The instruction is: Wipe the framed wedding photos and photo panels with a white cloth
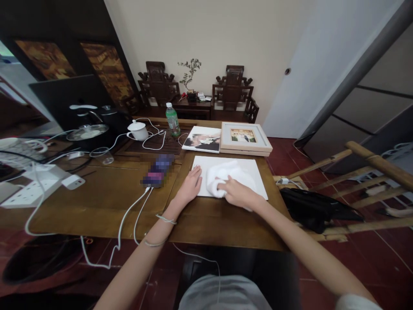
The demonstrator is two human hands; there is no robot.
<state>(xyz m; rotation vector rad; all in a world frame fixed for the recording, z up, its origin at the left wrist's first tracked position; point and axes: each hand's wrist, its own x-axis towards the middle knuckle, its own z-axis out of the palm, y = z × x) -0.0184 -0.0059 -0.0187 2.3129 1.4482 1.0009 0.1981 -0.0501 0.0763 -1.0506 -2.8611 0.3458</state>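
Observation:
A flat white board (254,168) lies on the wooden table in front of me. My left hand (193,180) rests on its left edge, fingers stretched out and flat. On top of the board is a bunched white cloth (227,170). My right hand (232,189) grips the near part of this cloth and presses it against the board. The cloth hides the board's middle, so I cannot see what is under it.
Behind the board are a photo print (203,140) and a framed picture (243,135). A phone (158,171) with cables lies to the left. Farther back stand a green-labelled bottle (173,120) and a lidded white cup (138,131). A power strip (32,189) sits far left.

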